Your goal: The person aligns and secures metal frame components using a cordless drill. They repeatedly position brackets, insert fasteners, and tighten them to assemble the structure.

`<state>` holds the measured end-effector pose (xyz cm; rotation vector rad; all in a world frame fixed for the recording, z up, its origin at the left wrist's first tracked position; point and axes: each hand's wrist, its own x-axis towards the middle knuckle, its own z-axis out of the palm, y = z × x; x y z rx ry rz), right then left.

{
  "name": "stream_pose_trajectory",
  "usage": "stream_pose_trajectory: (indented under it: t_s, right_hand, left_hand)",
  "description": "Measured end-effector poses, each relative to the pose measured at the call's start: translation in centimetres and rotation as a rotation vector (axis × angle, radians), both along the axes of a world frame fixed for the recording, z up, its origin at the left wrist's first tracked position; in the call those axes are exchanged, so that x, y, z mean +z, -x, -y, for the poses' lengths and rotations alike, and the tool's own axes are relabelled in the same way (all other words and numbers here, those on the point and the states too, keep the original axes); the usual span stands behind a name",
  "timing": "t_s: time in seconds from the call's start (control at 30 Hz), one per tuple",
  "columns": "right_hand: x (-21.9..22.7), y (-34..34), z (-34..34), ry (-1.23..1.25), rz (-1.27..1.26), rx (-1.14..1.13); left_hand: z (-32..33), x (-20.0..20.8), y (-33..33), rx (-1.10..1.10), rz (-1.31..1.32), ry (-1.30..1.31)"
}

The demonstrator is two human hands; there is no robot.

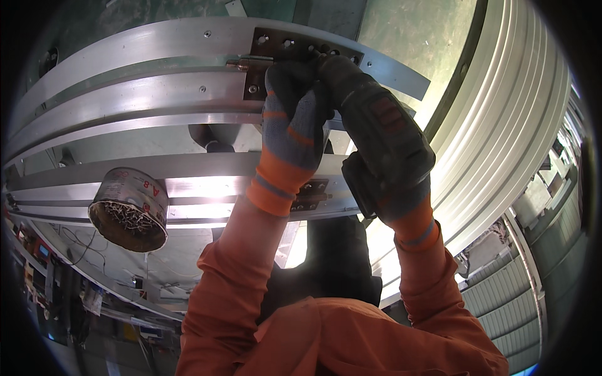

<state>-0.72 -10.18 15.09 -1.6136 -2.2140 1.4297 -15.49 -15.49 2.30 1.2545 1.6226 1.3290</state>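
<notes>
- My right hand [392, 207], right of centre, is wrapped around the handle of a dark power drill [389, 135]; the drill's body lies above that hand and slants toward the upper middle of the frame.
- My left hand [291, 122], gloved in grey and orange, is just left of the drill's nose with its fingers curled in (whether they pinch anything, I cannot tell).
- The dark hinge plate [269, 41] lies at the upper middle, across the silvery metal rails [150, 41]; my left hand covers part of its lower half, and the drill's front end comes over its right part.
- A row of holes shows along the plate's upper leaf, and a pin juts out from its left side.
- I cannot make out the drill's tip or what it touches: my fingers and the dark plate run together there.
- Most of my right hand's fingers are hidden behind the drill.
- A second hinge [310, 195] lies lower, between my forearms, partly covered by my left cuff.
- A round tin [135, 191] of small screws [135, 219] is at the lower left, over the lower rails, well apart from both hands.
- Pale ribbed panels [508, 106] curve down the right side (the lens bends them), cut off at the top.
</notes>
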Motion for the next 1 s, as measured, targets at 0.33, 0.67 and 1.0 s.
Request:
stream_pose_trajectory:
  t_s: [0.33,0.67,1.0]
  right_hand:
    - [-0.3,-1.1,-0.6,0.045,0.033,0.054]
    - [1.0,-0.6,-4.0,-0.103,0.079,0.297]
    - [2.3,2.4,-5.8,-0.225,0.217,0.445]
  left_hand:
    - [-1.9,2.2,2.4,0.131,0.247,0.321]
    - [-10.9,0.7,11.8,-0.310,-1.051,0.728]
    - [-14.2,0.9,13.3,-0.709,-0.831,0.978]
